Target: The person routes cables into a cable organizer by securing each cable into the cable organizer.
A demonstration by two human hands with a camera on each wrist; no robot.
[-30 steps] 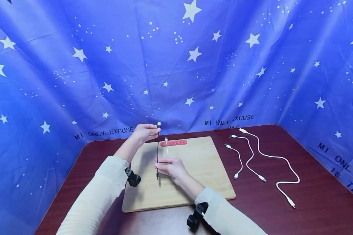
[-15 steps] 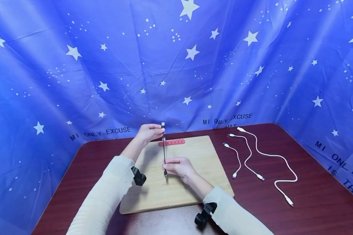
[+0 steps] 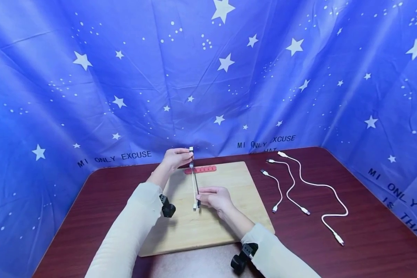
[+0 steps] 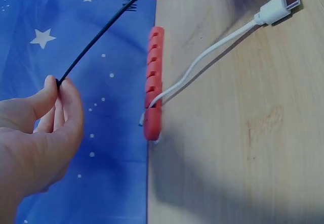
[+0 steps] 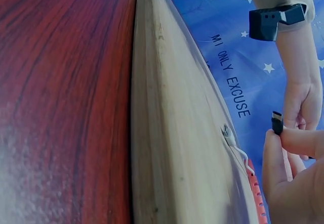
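A short black USB cable [image 4: 101, 34] is stretched between both hands, raised over the wooden board. My left hand [image 3: 176, 158] pinches its upper end, where the USB plug [image 3: 191, 149] sticks up past the fingertips. Lower and nearer, my right hand [image 3: 215, 199] pinches the other end; its small black plug [image 5: 277, 123] pokes out between thumb and finger. Behind the cable in the head view, a red cable clip strip [image 4: 153, 82] lies along the board's far edge. A short white cable [image 4: 202, 57] sits in the slot at the strip's left end, its near plug on the board.
The wooden board [image 3: 236, 216] lies on a dark red table [image 3: 118, 185]. To its right are three white cables: a short one [image 3: 279, 189], a medium one [image 3: 293, 183] and a long one [image 3: 319, 185]. A blue star-patterned curtain [image 3: 180, 77] hangs behind.
Both hands have shifted right with the black cable, bringing it in front of the strip's left end. Its lower end has swung right, revealing the white cable's near plug.
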